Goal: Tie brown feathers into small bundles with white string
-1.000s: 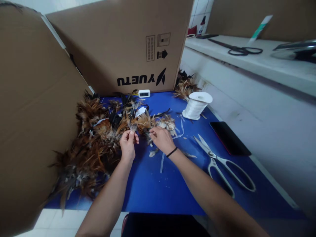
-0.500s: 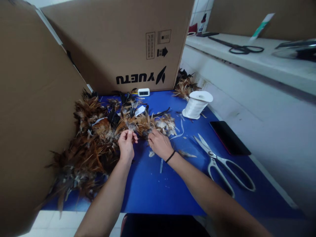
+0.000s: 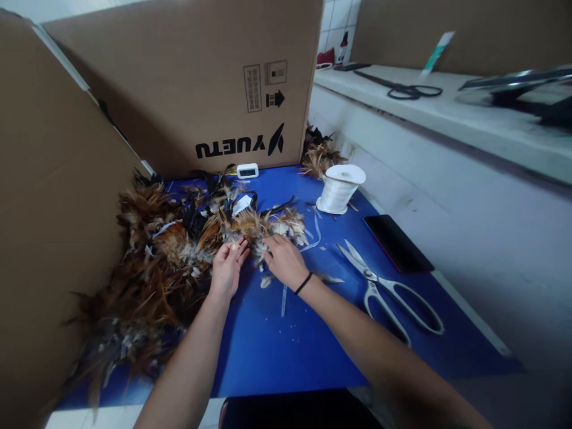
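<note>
Both hands are at the near edge of a strip of brown and whitish feathers (image 3: 250,225) in the middle of the blue table. My left hand (image 3: 227,268) touches it with thumb and forefinger together on a pale tuft, the other fingers stretched toward the right. To its right, my right hand (image 3: 286,259), black band at the wrist, has its fingers curled down into the strip, and their tips are hidden. A large heap of brown and black feathers (image 3: 152,280) spreads to the left. A thin translucent ribbon (image 3: 283,301) shows below my right wrist.
Silver-handled scissors (image 3: 379,286) lie half-spread on the right, beside a black phone (image 3: 397,243). A white ribbon spool (image 3: 340,189) stands behind them. A small white digital device (image 3: 247,171) sits before the tall cardboard box (image 3: 187,77). Black scissors (image 3: 404,90) rest on the ledge.
My left hand's fingers have straightened and reached toward the right hand, against the feathers. My right hand stays in the strip. The whole view has shifted slightly.
</note>
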Demonstrator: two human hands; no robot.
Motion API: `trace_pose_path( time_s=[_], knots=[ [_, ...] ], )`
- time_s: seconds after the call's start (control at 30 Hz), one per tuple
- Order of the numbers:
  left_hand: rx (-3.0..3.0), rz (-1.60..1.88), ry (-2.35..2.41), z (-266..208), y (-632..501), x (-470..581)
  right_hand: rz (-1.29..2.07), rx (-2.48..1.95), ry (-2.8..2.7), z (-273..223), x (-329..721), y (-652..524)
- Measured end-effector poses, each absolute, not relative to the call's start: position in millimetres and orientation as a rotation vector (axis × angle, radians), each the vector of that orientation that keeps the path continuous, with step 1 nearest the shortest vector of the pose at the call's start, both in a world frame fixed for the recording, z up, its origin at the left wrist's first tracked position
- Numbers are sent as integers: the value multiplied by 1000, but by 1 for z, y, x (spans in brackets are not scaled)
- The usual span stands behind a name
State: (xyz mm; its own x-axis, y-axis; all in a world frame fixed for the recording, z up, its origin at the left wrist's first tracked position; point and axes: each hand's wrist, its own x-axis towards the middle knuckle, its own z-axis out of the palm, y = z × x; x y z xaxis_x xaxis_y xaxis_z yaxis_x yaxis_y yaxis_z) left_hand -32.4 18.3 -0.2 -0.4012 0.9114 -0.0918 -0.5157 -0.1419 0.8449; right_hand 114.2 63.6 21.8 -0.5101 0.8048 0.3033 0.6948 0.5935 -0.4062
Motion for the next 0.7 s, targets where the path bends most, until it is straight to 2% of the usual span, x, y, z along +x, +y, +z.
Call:
trace_pose_path(
  time_s=[0.2, 0.47, 0.7],
  knots=[
    [575, 1764, 1084, -3, 20, -36, 475, -1046, -2332, 21, 121, 58],
    [587, 1770, 1077, -6, 21, -37, 308, -1531, -1993, 28, 161, 95],
    [573, 1773, 1084, -5, 21, -37, 305, -1794, -1896, 30, 159, 127]
  ],
)
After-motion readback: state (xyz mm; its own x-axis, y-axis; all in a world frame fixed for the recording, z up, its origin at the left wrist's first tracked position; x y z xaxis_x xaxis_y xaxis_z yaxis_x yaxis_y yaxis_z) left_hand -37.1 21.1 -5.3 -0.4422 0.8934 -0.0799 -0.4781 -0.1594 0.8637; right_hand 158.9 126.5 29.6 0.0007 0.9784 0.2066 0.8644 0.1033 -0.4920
